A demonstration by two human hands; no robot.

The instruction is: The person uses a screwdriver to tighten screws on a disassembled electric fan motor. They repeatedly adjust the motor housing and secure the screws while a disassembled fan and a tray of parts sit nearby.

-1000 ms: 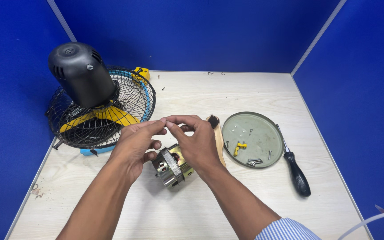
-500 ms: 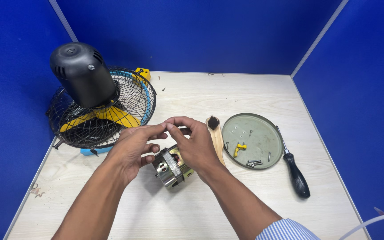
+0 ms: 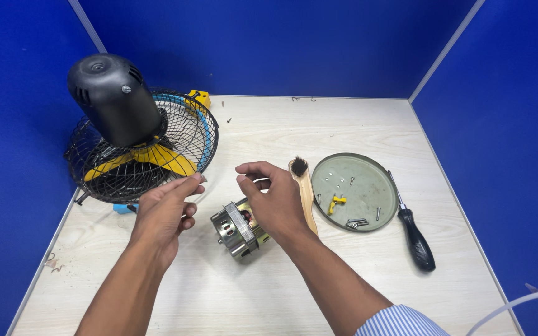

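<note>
A metal electric motor (image 3: 236,229) lies on the pale wooden table (image 3: 269,130) between my two hands. My left hand (image 3: 166,208) hovers just left of it, thumb and forefinger pinched on a small grey part (image 3: 202,178) that barely shows. My right hand (image 3: 273,198) is above the motor's right side with its fingers curled and the fingertips pinched together. I see nothing between them. The two hands are a short gap apart.
A table fan (image 3: 135,146) with black motor housing, wire guard and yellow blades lies at the left. A wooden brush (image 3: 303,186), a round metal tray (image 3: 368,171) with screws and a yellow piece, and a black-handled screwdriver (image 3: 413,235) sit to the right. Blue partitions surround the table.
My hands were joined over the motor on a small part. They have drawn apart: the left moved left with the part, the right stays over the motor.
</note>
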